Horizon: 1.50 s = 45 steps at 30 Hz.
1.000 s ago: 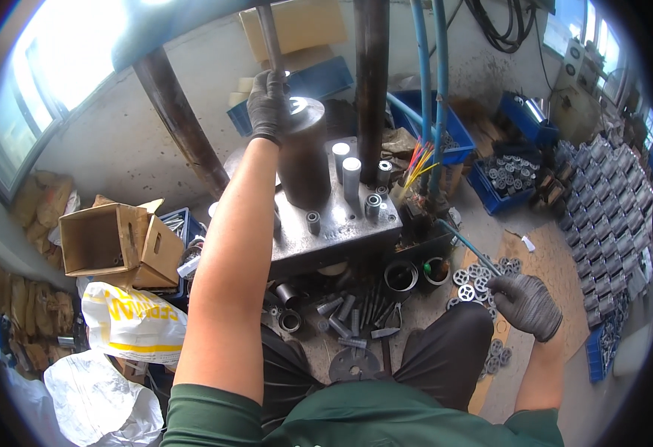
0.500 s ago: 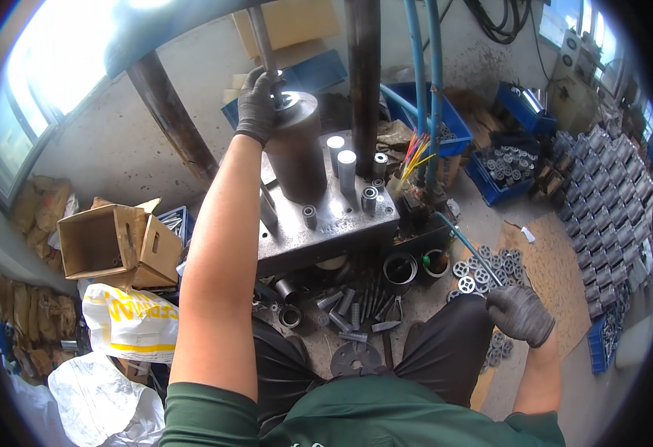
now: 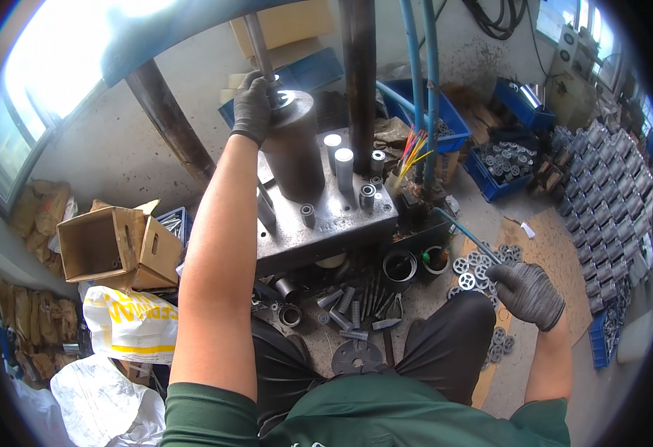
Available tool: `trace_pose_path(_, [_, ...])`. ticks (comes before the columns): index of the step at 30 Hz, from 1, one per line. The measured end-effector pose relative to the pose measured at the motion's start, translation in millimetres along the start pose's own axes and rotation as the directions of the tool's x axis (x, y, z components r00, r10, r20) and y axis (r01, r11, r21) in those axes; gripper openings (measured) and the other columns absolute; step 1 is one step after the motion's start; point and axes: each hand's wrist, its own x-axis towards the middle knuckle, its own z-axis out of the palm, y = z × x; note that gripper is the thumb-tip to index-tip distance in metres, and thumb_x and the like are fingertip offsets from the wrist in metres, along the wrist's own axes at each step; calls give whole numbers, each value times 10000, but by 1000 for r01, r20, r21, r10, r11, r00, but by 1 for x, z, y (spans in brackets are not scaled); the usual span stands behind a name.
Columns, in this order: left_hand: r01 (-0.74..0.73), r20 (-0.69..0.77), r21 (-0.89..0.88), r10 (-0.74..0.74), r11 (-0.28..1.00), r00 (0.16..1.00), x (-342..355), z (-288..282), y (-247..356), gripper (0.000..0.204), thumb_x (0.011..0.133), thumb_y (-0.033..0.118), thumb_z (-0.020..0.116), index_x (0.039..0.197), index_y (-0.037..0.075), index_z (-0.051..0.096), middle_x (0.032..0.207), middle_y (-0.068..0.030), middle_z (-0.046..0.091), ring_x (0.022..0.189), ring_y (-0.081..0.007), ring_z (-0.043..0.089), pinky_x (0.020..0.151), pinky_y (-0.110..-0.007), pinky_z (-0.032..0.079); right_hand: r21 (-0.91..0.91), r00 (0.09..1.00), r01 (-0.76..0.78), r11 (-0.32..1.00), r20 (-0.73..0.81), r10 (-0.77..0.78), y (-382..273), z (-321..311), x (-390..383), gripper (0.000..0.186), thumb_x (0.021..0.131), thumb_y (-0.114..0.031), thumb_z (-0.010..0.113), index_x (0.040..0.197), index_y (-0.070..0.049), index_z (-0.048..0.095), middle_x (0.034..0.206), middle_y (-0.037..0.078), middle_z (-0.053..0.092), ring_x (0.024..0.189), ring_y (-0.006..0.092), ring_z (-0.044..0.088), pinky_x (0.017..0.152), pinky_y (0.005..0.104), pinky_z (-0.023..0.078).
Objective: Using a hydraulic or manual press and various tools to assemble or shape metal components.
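My left hand, in a dark grey glove, is closed at the top of a large dark metal cylinder. A metal rod comes down from above to its fingers. What the fingers hold there is hidden. The cylinder stands upright on a thick steel block. At the lower right my right hand, also gloved, is wrapped round the end of a long thin blue lever. That lever runs up and left to a mechanism beside the block.
Short metal cylinders stand on the block. Spoked metal discs lie on floor cardboard, near stacked metal tubes. A hammer and loose sleeves lie between my legs. Cardboard boxes and a white bag are at left.
My right hand has moved up and slightly right, raising the lever's end. My left hand stays at the top of the large cylinder, with the view shifted slightly.
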Motion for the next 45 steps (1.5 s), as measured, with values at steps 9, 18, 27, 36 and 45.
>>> trace_pose_path(9, [7, -17, 18, -7, 1000, 1000, 3, -1, -2, 267, 940, 55, 504, 1087, 2, 721, 827, -80, 661, 677, -174, 608, 647, -308, 548, -18, 997, 1, 1000, 74, 0, 2, -1, 0, 231, 896, -123, 716, 1107, -68, 791, 948, 206, 767, 888, 402, 752, 816, 474, 607])
trace_pose_path(18, [9, -7, 110, -8, 994, 1000, 4, -5, -1, 239, 940, 63, 517, 1032, 10, 732, 806, -79, 669, 683, -174, 620, 656, -309, 530, -6, 988, -16, 1000, 156, 17, 3, -4, 2, 261, 901, -107, 708, 1145, -70, 792, 967, 209, 770, 907, 405, 754, 833, 476, 609])
trace_pose_path(27, [-3, -7, 138, 4, 990, 1000, 1, -4, 2, 262, 940, 71, 510, 1041, 6, 742, 830, -84, 684, 709, -176, 633, 686, -317, 545, -37, 977, 6, 999, 215, 2, 0, -7, 3, 257, 902, -100, 705, 1139, -57, 794, 978, 221, 772, 894, 403, 759, 825, 479, 611])
trace_pose_path(36, [-11, -10, 178, 13, 984, 1000, 3, -5, 0, 271, 952, 80, 516, 1069, -4, 746, 843, -92, 692, 736, -182, 653, 703, -322, 557, -55, 980, 23, 998, 199, -11, 0, -6, 3, 268, 908, -88, 710, 1161, -51, 789, 968, 209, 778, 886, 393, 764, 818, 468, 610])
trace_pose_path(45, [14, -10, 157, -13, 987, 1000, -2, -2, 6, 265, 955, 74, 508, 1062, 1, 738, 865, -86, 686, 738, -191, 650, 719, -323, 565, 54, 989, -138, 989, -49, 141, -7, -11, 18, 241, 931, -89, 689, 1151, -40, 776, 952, 222, 756, 864, 403, 751, 809, 481, 606])
